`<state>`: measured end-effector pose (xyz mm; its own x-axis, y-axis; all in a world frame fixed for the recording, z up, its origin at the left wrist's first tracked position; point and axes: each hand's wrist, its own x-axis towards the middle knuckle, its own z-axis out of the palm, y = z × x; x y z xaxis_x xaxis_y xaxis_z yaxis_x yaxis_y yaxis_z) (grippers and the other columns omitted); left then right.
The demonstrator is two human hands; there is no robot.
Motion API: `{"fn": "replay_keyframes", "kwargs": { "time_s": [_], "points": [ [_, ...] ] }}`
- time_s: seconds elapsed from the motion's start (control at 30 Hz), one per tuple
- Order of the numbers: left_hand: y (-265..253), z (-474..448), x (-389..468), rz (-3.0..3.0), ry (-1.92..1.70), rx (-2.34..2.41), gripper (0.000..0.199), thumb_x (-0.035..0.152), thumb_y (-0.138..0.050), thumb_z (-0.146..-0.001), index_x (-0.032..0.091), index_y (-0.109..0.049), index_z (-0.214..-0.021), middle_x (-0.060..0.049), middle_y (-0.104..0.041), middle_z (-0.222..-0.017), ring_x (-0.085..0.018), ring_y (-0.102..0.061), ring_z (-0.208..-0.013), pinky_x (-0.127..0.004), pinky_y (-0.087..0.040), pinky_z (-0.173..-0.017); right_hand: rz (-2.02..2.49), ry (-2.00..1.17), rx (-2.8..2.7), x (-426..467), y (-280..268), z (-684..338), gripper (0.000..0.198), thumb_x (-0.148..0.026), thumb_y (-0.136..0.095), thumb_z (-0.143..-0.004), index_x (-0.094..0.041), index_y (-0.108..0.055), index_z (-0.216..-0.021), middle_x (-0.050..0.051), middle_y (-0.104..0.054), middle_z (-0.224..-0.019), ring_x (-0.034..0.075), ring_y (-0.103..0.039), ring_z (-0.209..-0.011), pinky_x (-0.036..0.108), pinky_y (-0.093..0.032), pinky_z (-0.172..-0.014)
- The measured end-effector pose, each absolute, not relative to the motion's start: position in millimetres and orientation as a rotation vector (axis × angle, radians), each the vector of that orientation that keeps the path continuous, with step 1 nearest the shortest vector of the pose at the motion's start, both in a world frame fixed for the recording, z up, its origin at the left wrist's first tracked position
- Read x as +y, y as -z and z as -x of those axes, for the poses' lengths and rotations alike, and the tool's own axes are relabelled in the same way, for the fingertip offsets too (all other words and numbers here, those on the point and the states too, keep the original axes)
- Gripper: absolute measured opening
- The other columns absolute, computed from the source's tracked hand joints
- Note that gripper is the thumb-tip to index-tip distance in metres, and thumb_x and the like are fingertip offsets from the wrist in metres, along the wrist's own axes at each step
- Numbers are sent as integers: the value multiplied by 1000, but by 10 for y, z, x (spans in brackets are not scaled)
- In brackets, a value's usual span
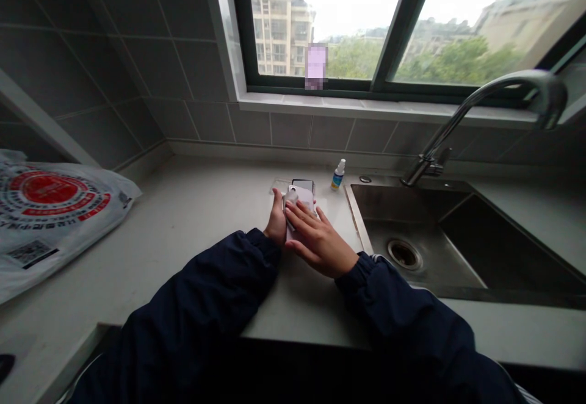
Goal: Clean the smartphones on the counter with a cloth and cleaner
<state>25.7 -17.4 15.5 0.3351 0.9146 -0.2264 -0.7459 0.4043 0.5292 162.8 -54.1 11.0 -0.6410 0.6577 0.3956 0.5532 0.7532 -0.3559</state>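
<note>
Our hands, head view: left hand (275, 222) grips pale phone (306, 194) at left edge; right hand (323, 240) lies flat across its back, fingers extended over small greyish piece (291, 196) — material we cannot tell. Phone held at middle of counter (201, 202), left of sink (379, 215). Small bottle (337, 176) stands beyond, to right — near sink's far-left corner.

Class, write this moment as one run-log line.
left hand: holding phone | right hand: flat over phone, cloth between | bottle: upright on counter, beside sink
</note>
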Motion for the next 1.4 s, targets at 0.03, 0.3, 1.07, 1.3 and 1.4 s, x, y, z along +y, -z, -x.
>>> {"fn": "replay_keyframes", "kwargs": {
  "time_s": [0.03, 0.3, 1.07, 1.3, 1.4],
  "points": [
    [-138, -278, -182, -361, -1110, 520, 85, 76, -25, -95, 8, -70, -117, -16, -76, -94, -29, -73, -98, -41, -53, -100, 938, -257, -2443, -539, -110, -1625, 68, -48, -49, -103, -22, -27, -162, 12, -31, -165, 31, -21, -156, 65, -17, -123],
    [-174, -427, -312, -298, -1126, 507, 65, 62, -30, -102, 13, -71, -112, -15, -73, -116, -24, -63, -125, -35, -39, -116, 1068, -161, -2334, -517, -121, -1639, 59, -46, -42, -105, -24, -35, -158, 10, -34, -165, 32, -21, -156, 65, -23, -121],
    [-19, -212, -225, -531, -716, 490, 89, 81, -28, -89, 14, -64, -136, -15, -74, -79, -25, -68, -57, -41, -55, -75, 1127, -162, -1955, -435, -119, -1709, 51, -41, -39, -106, -17, -52, -149, 17, -57, -148, 30, -51, -140, 53, -41, -118],
    [-127, -232, -220, -482, -913, 452, 79, 72, -24, -97, 16, -61, -137, -15, -76, -99, -29, -74, -87, -40, -55, -87, 1112, -191, -1936, -439, -116, -1705, 51, -39, -41, -105, -16, -50, -150, 16, -49, -155, 28, -45, -146, 53, -38, -121],
    [-162, -244, -199, -422, -982, 402, 80, 72, -23, -97, 14, -59, -140, -17, -75, -110, -31, -72, -104, -44, -51, -99, 1076, -227, -1980, -440, -78, -1690, 52, -37, -42, -105, -16, -49, -152, 15, -44, -160, 28, -38, -150, 55, -35, -123]
  ]
}}
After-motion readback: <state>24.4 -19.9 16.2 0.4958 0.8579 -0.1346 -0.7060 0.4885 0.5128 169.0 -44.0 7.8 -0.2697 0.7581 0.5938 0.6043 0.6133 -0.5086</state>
